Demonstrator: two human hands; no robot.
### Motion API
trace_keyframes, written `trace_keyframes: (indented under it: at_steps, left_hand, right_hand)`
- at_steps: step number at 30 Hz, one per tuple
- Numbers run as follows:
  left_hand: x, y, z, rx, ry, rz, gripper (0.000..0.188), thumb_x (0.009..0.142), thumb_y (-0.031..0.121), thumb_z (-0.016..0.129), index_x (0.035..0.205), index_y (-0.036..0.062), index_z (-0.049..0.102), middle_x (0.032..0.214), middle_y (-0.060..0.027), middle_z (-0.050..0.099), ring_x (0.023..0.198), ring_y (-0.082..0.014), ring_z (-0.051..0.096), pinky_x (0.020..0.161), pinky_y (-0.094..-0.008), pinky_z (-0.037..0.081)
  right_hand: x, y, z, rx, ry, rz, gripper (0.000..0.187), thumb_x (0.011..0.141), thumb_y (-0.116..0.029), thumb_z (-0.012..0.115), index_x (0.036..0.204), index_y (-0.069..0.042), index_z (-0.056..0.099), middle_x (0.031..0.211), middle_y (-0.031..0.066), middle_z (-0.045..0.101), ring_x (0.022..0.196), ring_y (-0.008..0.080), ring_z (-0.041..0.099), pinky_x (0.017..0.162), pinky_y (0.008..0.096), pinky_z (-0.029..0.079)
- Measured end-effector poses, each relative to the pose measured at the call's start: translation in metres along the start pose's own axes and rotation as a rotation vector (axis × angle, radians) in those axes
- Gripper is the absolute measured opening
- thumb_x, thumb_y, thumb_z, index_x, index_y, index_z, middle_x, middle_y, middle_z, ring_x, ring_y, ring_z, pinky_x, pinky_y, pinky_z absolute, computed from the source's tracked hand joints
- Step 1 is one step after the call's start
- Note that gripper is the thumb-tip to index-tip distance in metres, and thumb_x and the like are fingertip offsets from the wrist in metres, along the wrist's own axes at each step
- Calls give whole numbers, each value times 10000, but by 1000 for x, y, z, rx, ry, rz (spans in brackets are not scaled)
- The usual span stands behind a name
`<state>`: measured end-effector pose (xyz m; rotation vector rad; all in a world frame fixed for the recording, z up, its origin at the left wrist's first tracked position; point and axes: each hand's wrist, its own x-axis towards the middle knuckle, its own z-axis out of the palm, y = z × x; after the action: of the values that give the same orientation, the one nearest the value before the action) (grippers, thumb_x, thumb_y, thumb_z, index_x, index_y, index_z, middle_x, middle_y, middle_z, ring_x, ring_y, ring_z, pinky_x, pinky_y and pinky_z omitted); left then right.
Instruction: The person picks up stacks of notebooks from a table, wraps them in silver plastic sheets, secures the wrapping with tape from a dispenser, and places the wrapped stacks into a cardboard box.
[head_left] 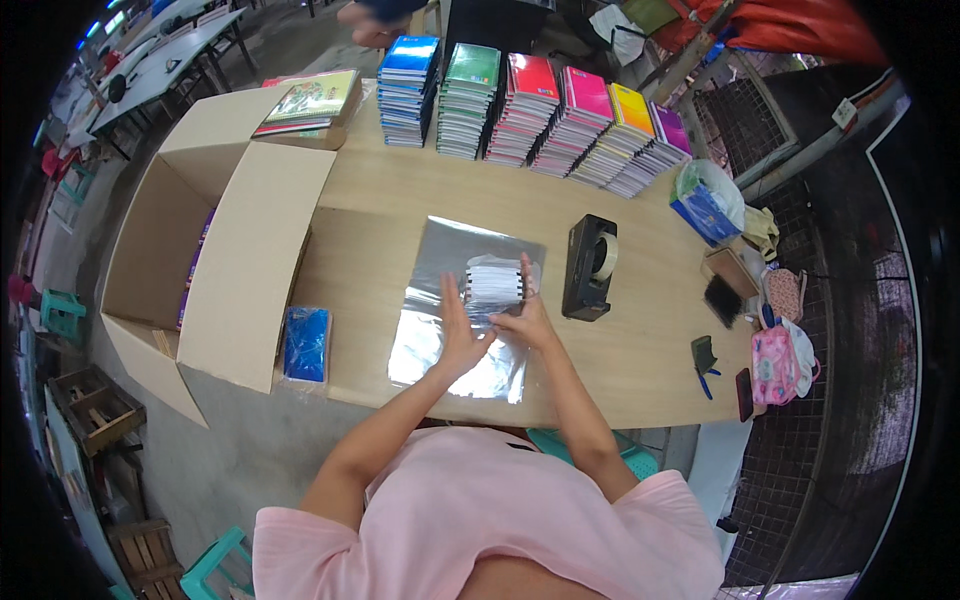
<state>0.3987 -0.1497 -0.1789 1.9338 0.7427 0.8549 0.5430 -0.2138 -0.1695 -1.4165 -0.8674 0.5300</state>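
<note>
A small stack of notebooks (pixel 493 284), page edges up and partly covered by clear plastic film, stands on shiny clear plastic sheets (pixel 420 350) in the middle of the table. My right hand (pixel 527 317) grips it, fingers along its right side and thumb at its near end. My left hand (pixel 462 335) is just left of the stack, fingers stretched and apart, holding nothing I can see. Whether its fingertips touch the film is unclear. To the right stands a black tape dispenser (pixel 582 285) with a roll of tape.
Tall stacks of blue (pixel 408 95), green (pixel 470 105), red (pixel 525 110), pink, yellow and purple notebooks line the far edge. An open cardboard box (pixel 250 250) stands left, beside a wrapped blue notebook pack (pixel 306 345). A brush (pixel 722 300) and a pink pouch (pixel 772 365) lie right.
</note>
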Motion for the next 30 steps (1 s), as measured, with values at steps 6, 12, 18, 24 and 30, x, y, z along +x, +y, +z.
trace_keyframes:
  at_steps: [6,12,18,24,30]
  left_hand:
    - [1,-9,-52,124,20,308,785,676,68,748,1328,59,312,1360,-167,438,1315,-354,372,1119,-558,193]
    - [38,4,-82,336,-298,514,675,720,102,704,1335,129,426,1318,-100,504,1296,-332,411,1124,-621,148]
    - [48,4,-99,388,-382,552,716,696,90,709,1363,183,464,1373,-70,460,1339,-310,374,1119,-638,151]
    - [71,8,-100,594,-607,710,819,701,112,715,1433,331,420,1545,-28,291,1418,-301,285,1133,-648,130]
    - [100,24,-102,715,-869,667,902,627,231,820,1405,465,427,1612,-59,131,1474,-373,106,1155,-640,109]
  right_hand:
    - [41,-132,-49,-782,-523,-350,427,697,-59,719,1113,-103,636,1232,61,609,1031,276,606,823,391,489]
    - [86,-114,-51,-1047,-867,-531,138,774,-8,580,883,-82,622,992,40,628,916,263,614,744,380,498]
    - [100,-113,-41,-955,-984,-566,73,742,-25,602,787,-82,591,831,40,582,838,268,606,740,401,496]
    - [102,-105,-42,-976,-968,-562,77,736,-30,606,776,-93,589,830,37,585,845,248,602,697,385,493]
    - [102,-102,-17,-962,-952,-628,113,710,-108,681,802,-108,615,973,16,594,1041,272,561,788,452,460]
